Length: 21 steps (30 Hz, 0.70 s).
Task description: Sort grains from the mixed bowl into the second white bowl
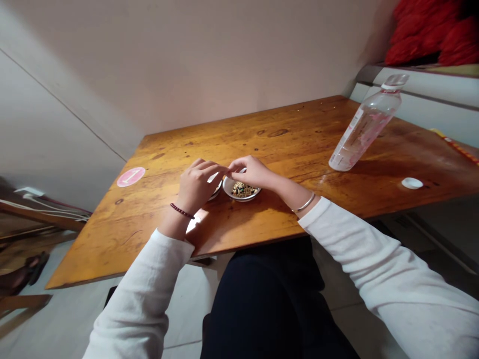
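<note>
Bowl of mixed beans sits mid-desk, under your fingertips.
Your left hand and right hand pinch together at the bowl's 11 o'clock rim; whatever they grip is too small to tell.

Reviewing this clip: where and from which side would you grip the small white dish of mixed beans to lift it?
Probably by the near rim of the white dish, coming from the person's side of the table. The dish is shallow and open-topped, so a thumb-over, fingers-under pinch fits. The right hand covers the far rim, and the left hand crowds the dish's left side.
</note>
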Motion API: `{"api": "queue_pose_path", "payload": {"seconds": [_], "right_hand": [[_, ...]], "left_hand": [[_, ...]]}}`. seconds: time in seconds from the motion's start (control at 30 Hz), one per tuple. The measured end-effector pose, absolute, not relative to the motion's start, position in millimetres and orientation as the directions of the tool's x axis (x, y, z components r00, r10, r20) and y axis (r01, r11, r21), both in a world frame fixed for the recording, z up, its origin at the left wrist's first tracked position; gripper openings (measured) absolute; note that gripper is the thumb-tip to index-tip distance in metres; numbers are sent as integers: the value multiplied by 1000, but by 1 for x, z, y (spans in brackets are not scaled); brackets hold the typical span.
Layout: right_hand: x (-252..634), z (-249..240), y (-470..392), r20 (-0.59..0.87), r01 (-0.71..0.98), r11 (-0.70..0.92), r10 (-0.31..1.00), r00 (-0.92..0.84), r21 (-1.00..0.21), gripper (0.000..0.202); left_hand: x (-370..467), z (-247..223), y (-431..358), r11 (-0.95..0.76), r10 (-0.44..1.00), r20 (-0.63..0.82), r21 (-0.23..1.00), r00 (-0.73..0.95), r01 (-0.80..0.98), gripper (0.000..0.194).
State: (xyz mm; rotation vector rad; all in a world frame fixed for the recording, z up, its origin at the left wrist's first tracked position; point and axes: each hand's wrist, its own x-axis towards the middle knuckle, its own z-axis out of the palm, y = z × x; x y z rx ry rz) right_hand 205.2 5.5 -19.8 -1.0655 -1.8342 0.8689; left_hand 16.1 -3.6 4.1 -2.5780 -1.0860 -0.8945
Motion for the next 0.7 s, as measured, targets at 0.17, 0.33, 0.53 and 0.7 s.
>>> {"api": "queue_pose_path", "payload": {"seconds": [0.17,0.33,0.53,0.7], "right_hand": [[207,-19,6,354,318,416,905,-234,-852,11],[209,-18,7,400,304,436,899,-176,-847,14],[209,-15,4,441,350,460,887,-138,-816,12],[209,-13,1,451,396,464,883,-132,-792,10]], "left_hand": [[19,2,-3,-657,681,627,295,379,694,16],[21,2,-4,-604,759,586,473,283,641,21],[23,4,-6,-595,764,592,492,257,636,18],[23,5,-7,-602,758,595,479,268,638,18]]}}
